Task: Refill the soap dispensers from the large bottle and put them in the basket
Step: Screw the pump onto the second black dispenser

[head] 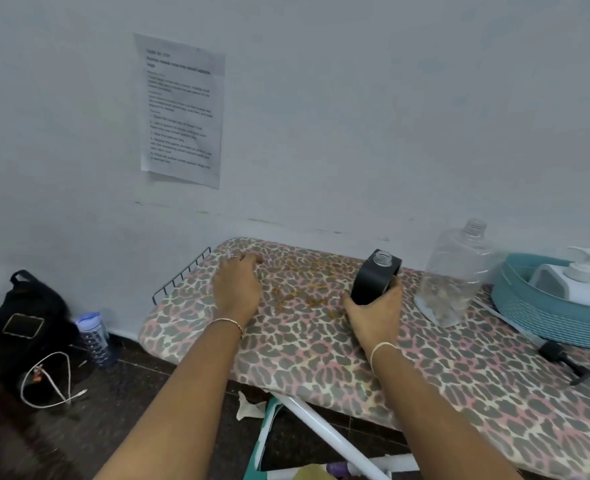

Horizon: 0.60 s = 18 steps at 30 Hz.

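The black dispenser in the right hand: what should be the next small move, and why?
Probably bring the left hand, resting flat on the board, over to the large bottle for pouring. The right hand grips the black dispenser, whose neck is open; the bottle stands uncapped beside it. The dispenser's fill level cannot be seen.

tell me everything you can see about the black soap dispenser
The black dispenser is a matte, boxy bottle, plastic by the look, with a clear threaded neck that is open: no pump on it. It is tilted over the leopard-print board, left of the large clear bottle. The right hand grips its lower part, hiding its base.
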Available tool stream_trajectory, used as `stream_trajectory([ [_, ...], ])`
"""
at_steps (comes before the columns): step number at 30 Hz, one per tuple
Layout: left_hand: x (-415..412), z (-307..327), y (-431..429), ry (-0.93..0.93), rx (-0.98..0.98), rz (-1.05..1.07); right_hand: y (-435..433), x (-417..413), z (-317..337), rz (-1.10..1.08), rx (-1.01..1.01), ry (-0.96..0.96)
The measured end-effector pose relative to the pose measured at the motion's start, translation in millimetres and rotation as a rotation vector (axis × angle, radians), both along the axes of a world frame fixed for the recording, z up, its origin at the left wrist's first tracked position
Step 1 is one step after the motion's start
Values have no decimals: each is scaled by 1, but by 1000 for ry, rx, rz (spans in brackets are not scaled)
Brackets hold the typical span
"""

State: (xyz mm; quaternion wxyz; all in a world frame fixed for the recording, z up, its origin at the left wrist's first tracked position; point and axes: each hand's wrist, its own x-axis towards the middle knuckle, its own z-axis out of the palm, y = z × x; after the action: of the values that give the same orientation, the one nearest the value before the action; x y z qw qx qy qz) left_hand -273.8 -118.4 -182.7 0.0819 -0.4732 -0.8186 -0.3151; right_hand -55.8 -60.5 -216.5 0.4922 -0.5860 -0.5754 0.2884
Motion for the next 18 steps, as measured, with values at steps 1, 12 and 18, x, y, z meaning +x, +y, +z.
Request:
stream_trajectory([
  [1,-10,-1,-3,78,-92,-7,-1,-1,-1,-18,-10,-6],
  [12,-44,-17,-4,264,-407,-176,-4,-1,-5,-70,-4,-50],
  [18,-39,-15,5,281,-375,-177,-4,-1,-6,-62,1,-54],
])
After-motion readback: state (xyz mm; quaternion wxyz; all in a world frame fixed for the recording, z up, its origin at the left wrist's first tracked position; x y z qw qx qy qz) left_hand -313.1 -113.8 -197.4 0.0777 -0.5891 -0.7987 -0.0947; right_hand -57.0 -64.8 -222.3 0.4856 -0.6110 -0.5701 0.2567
